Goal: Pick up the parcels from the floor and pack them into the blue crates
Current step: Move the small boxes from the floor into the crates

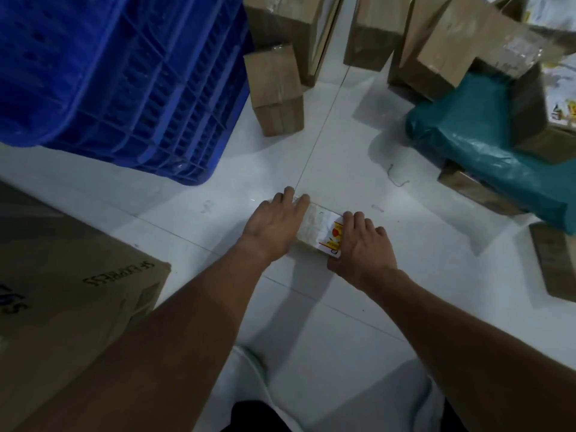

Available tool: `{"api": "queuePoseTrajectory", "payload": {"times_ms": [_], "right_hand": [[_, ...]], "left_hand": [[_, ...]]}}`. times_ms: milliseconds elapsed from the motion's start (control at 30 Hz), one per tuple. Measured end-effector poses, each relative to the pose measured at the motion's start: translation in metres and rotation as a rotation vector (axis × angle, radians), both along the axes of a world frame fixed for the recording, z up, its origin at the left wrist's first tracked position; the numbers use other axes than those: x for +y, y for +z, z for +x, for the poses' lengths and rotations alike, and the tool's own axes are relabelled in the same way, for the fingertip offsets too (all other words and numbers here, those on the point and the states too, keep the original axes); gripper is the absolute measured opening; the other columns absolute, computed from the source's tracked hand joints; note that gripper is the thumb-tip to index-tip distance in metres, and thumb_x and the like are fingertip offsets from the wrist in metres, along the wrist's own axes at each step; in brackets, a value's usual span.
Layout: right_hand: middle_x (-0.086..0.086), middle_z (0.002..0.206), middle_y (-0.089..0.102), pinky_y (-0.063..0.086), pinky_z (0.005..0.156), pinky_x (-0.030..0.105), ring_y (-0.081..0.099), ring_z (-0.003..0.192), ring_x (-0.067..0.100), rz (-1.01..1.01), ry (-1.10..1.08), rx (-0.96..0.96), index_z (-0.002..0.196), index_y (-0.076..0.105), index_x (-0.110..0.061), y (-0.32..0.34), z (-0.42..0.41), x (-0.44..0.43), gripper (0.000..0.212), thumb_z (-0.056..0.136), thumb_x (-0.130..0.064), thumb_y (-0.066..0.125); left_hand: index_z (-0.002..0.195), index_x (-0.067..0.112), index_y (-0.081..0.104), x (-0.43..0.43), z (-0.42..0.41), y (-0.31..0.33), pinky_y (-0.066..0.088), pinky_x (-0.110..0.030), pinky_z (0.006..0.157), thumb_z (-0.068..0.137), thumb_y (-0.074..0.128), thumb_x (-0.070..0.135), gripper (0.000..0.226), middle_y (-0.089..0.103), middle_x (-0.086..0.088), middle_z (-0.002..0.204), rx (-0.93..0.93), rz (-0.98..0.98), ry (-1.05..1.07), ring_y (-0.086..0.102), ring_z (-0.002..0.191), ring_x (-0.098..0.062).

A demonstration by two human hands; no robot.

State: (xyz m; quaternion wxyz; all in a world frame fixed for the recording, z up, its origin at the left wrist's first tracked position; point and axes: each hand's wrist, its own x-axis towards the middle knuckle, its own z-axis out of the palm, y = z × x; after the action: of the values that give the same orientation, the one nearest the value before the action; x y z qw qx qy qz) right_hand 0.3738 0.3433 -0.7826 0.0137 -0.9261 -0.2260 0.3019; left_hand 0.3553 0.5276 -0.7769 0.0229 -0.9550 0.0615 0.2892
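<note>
Head view, parcel: we are looking down at a small flat parcel (318, 227) lying on the white floor (343, 145) in the middle of the scene; it is wrapped in whitish, glossy plastic, with a white label bearing red and yellow print showing at its right end.
Left hand: our left hand (274, 226) is resting palm-down over the parcel's left end, fingers spread and curling over its far edge, pressing on it.
Right hand: our right hand (363, 244) is covering the parcel's right end, fingers bent over the label, so we are gripping the parcel between both hands.
Lift: we cannot tell whether the parcel is leaving the floor.
Blue crate: the blue crate (124, 76) is standing far left, its ribbed wall facing us, apart from the parcel.
Other parcels: brown boxes (277, 95) are sitting far centre and far right; a teal bag (486, 141) is lying on the right among them.
Near left: a large carton (71, 269) with printed letters is sitting beside our left forearm.
</note>
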Motion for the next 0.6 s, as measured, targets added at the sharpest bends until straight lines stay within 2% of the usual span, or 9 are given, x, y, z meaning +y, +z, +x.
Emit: {"api": "queuePoseTrajectory", "payload": {"times_ms": [133,267,600], "right_hand": [[0.004,0.115,0.045,0.045,0.087,0.036,0.049,0.100,0.022,0.004,0.057,0.021,0.129,0.036,-0.015,0.019,0.005,0.001,0.078,0.069,-0.052,0.071],[0.003,0.117,0.045,0.045,0.088,0.036,0.049,0.102,0.022,0.032,0.118,0.055,0.131,0.035,-0.016,0.063,0.017,-0.003,0.081,0.068,-0.050,0.073],[0.003,0.122,0.044,0.049,0.088,0.035,0.052,0.102,0.021,0.056,0.204,0.095,0.141,0.027,-0.018,0.266,0.051,-0.029,0.088,0.070,-0.044,0.073]], "left_hand": [[0.142,0.014,0.031,0.006,-0.004,0.020,0.041,-0.030,0.072,0.074,0.081,0.034,0.086,0.039,-0.010,0.132,-0.010,-0.029,0.002,0.053,0.105,-0.023],[0.136,0.014,0.035,0.008,-0.004,0.068,0.044,-0.031,0.074,0.070,0.081,0.044,0.085,0.042,-0.007,0.125,-0.002,-0.085,0.015,0.051,0.103,-0.021],[0.131,0.015,0.037,-0.018,0.006,0.265,0.047,-0.033,0.076,0.066,0.080,0.046,0.084,0.040,-0.004,0.122,0.018,-0.162,0.148,0.048,0.103,-0.021]]}}
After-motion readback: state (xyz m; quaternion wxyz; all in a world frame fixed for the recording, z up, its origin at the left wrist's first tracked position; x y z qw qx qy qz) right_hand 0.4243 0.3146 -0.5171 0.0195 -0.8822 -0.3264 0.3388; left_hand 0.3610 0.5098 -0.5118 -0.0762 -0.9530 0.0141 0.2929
